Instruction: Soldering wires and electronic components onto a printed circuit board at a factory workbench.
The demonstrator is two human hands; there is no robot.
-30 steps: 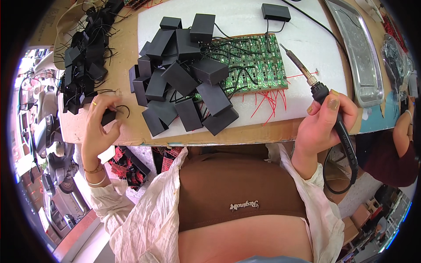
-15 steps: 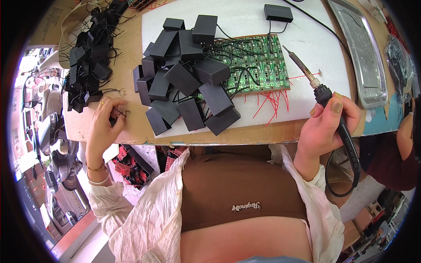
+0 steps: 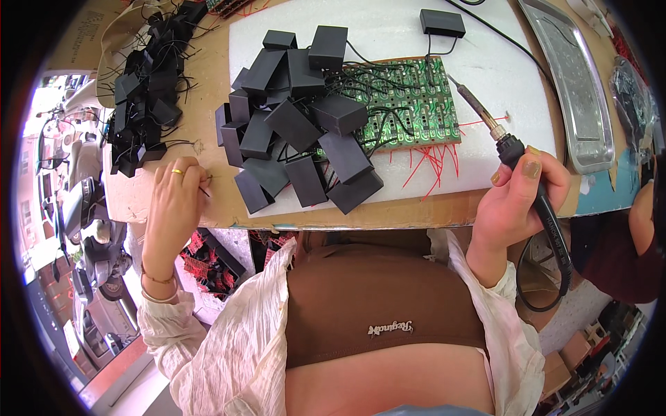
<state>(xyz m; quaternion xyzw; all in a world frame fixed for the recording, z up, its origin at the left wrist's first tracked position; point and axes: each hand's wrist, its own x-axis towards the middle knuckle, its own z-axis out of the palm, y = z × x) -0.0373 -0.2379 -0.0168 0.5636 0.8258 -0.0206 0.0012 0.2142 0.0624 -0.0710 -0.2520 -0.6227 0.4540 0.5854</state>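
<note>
While both hands sit at the near edge of the desk (image 3: 173, 118), here's the picture.

Right hand (image 3: 522, 201): wrapped tight round the black handle of a soldering iron (image 3: 496, 132), tip aimed up and away toward the board, hanging just above the white mat (image 3: 388, 41).

Left hand (image 3: 175, 201): fingers curled in, pinching what looks like a thin black wire at the fingertips; too small to say for sure. A gold ring shows on one finger.

Board (image 3: 416, 97): green, flat on the mat, between the hands and closer to the right one, just past the iron's tip. Red leads (image 3: 433, 163) fan out from its near edge.

Black boxes (image 3: 298, 132): a loose heap on the mat, between the hands, spilling over the board's left part, wired to it.

Second pile (image 3: 142, 104): small black parts with wires, just beyond the left hand on bare cardboard.

Lone box (image 3: 442, 22): well beyond the right hand, wire running back to the board.

Tray (image 3: 576, 90): long metal one, right of the iron.

Risk, tip: I'd judge the hot end could brush the black wires or a box casing, with the heap crowding the board.

Risk, cord: the iron's cable (image 3: 555, 256) loops below the desk edge by the lap; a snag could jerk the tip.

Risk, boxes: the nearest ones sit close to the edge; a nudge could tip them off.

Labels: none legible; the brown cardboard under the left hand is plain.
</note>
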